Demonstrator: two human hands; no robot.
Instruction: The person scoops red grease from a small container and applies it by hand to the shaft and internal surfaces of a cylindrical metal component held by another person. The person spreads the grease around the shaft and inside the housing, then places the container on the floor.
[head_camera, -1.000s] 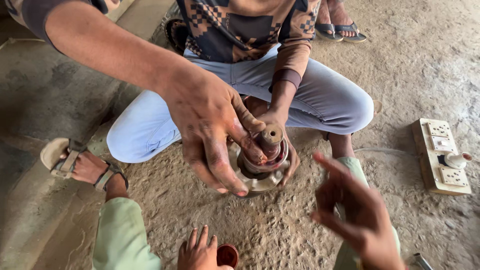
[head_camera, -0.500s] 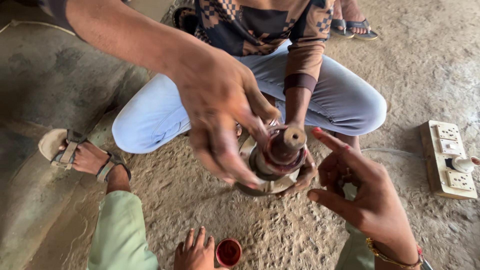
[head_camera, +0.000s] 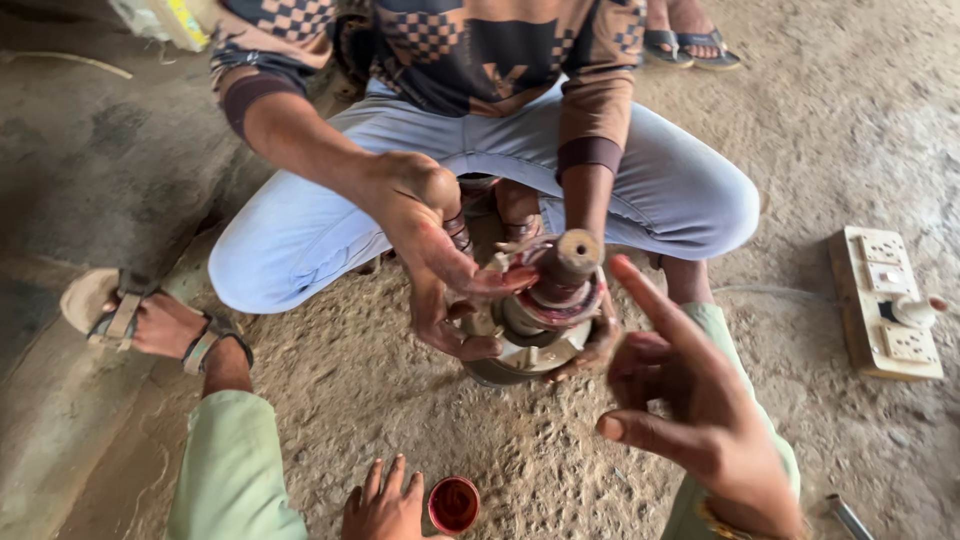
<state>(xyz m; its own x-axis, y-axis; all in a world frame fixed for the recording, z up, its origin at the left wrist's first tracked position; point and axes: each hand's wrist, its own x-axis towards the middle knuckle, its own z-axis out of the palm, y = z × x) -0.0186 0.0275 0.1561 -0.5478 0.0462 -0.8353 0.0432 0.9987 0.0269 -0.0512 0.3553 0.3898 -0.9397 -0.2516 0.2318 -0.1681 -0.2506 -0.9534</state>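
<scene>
A round metal part with an upright shaft (head_camera: 560, 290), smeared red, stands on the sandy ground. A person squatting opposite me holds it with both hands (head_camera: 440, 270). My right hand (head_camera: 690, 410) hovers just right of the part with the index finger stretched toward it and holds nothing. My left hand (head_camera: 382, 505) rests low on the ground with fingers spread, right beside a small round cap of red paste (head_camera: 453, 503).
My green-trousered knees (head_camera: 235, 460) frame the bottom, and my sandalled foot (head_camera: 150, 325) is at the left. A white power strip with a plug (head_camera: 885, 305) lies on the ground at the right. A metal rod tip (head_camera: 848, 515) shows bottom right.
The other person's big hand has dropped from in front of the camera onto the part. My right hand has moved up and closer to the shaft, finger still extended.
</scene>
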